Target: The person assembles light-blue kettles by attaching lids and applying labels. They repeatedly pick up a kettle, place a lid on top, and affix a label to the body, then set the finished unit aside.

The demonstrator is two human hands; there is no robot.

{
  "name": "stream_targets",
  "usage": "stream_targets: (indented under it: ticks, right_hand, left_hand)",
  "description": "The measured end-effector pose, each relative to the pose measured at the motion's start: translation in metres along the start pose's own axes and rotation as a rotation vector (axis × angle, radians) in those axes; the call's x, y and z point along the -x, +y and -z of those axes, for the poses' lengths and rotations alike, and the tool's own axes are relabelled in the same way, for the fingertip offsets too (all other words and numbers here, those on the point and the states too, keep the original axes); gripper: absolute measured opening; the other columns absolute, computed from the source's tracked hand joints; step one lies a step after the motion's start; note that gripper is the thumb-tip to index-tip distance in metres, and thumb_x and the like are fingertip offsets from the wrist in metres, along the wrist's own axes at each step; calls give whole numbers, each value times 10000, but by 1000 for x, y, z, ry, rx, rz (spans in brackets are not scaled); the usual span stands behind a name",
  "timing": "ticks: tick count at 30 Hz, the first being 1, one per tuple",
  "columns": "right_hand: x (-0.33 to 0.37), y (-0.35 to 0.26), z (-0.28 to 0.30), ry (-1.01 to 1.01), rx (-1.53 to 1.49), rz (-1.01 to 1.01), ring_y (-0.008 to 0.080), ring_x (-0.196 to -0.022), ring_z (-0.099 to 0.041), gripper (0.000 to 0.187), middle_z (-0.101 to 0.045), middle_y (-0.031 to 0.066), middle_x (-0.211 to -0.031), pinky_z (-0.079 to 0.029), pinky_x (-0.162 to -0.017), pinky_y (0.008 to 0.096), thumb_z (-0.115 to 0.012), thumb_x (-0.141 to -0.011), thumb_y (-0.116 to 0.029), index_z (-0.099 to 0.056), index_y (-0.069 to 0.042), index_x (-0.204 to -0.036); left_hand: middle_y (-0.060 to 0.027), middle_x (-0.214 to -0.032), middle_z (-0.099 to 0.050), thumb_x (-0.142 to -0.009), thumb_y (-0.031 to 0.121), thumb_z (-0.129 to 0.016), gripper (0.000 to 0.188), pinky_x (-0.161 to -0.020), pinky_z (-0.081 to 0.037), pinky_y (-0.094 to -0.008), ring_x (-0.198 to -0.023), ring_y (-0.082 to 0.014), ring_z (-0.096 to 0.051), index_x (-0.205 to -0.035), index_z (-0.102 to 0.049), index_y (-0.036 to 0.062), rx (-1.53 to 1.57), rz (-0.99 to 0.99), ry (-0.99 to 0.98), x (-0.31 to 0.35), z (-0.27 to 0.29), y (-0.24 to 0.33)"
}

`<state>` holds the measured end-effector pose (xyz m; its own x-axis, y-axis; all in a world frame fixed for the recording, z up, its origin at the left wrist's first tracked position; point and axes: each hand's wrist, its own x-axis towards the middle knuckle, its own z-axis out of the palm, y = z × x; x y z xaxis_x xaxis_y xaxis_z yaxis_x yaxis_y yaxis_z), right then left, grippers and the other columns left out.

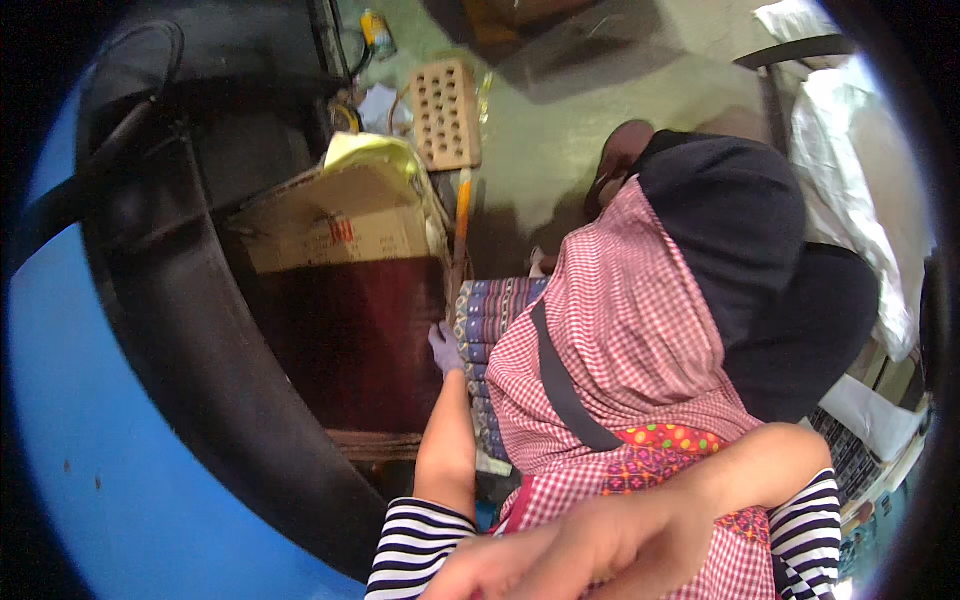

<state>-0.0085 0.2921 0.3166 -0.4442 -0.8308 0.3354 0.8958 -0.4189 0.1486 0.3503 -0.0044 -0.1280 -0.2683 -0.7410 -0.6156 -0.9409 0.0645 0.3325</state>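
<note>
The left hand (pixel 445 348) lies beside patterned cloth (pixel 492 312), with the right hand (pixel 600 540) near the camera; whether either is open or gripping cannot be told.

"Where does this view look from?"

"The wearer's head: it is the left of two fisheye cameras, facing steeply down over the checked apron (pixel 625 320) and black trousers (pixel 735 220)."

"How near does it sit?"

"Close above the right hand (pixel 600 540), which looms large at the lower edge; the left hand (pixel 446 350) looks smaller, farther from the lens."

"And around the rim?"

"Dark curved corners; the blue panel (pixel 110 420) bows along the left, and the floor (pixel 540 130) spreads toward the top."
</note>
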Motion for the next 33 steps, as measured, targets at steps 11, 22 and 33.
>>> stream_targets:
  ticks: [11, 22, 33]
  right_hand:
    - [-27, -36, 44, 118, -338, 209, 314, -1339, -480, 184, -485, 234, -1442, -423, -1026, 397, -508, -896, 97, -662, -3, -914]
    - [-11, -47, 66, 167, -272, 218, 355, -1255, -554, 144, -520, 267, -1418, -455, -1006, 441, -552, -916, 62, -666, -18, -951]
    - [41, -155, 65, 663, 1504, -140, 243, -815, -604, 181, -679, 139, -946, -437, -772, 371, -748, -875, -233, -598, -135, -851]
  left_hand:
    - [-224, -1303, -658, -915, 592, -563, 761, -1010, -468, -431, -1226, -354, -611, -1309, -619, -58, 265, 808, -198, -26, 5, 49]
    - [-156, -984, -713, -978, 211, -601, 258, -789, -545, -361, -898, -260, -679, -1083, -655, -18, -1033, 281, -150, 23, 61, 154]
    - [-194, -1380, -583, -993, 353, -582, 451, -983, -508, -444, -1097, -317, -638, -1324, -559, 48, -657, 861, 281, 35, 236, 30]
